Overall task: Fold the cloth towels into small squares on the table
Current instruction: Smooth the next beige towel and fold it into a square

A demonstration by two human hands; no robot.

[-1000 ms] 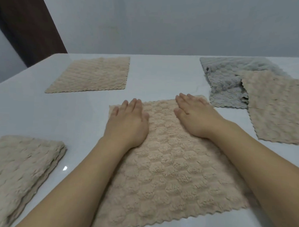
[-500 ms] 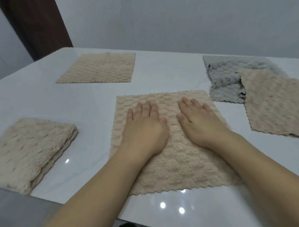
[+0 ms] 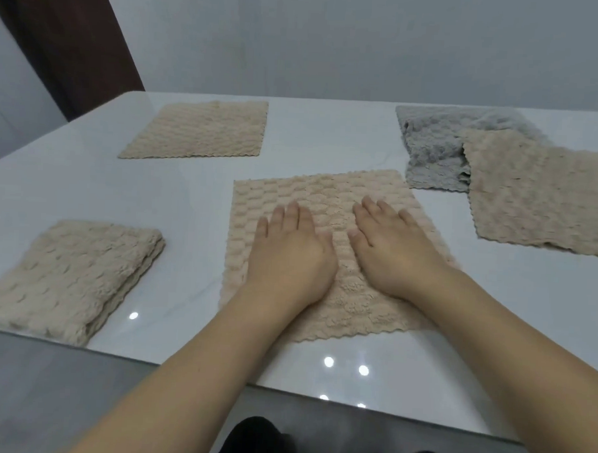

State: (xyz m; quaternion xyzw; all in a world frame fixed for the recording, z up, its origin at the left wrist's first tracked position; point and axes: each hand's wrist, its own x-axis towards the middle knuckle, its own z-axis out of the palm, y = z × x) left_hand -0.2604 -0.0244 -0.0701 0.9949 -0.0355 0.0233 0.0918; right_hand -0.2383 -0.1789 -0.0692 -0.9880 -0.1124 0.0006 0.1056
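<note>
hands lie flat, palms down, side by side on the middle towel (image 3: 329,207), fingers straight and pointing toward the far edge of the table (image 3: 315,138). left hand (image 3: 289,253) presses the towel's centre-left with fingers close together, grasping nothing. right hand (image 3: 389,247) presses the centre-right, fingers slightly spread, also grasping nothing; the two thumbs are near each other but apart. both forearms are bare and reach in over the near edge.

middle towel is beige, spread as a single flat layer just inside the near edge, slightly turned so its far right corner points toward the grey towel (image 3: 431,153). folded towel (image 3: 65,277), beige and several layers thick, sits at the near left corner, well apart from the hands. flat towel (image 3: 199,129), beige, lies toward the far left corner. grey towel lies rumpled toward the far right, and a beige right towel (image 3: 538,195) overlaps its right side, reaching the right edge of the view.

table top is white and glossy, with small bright light spots near its front edge. dark shapes show below that edge.
</note>
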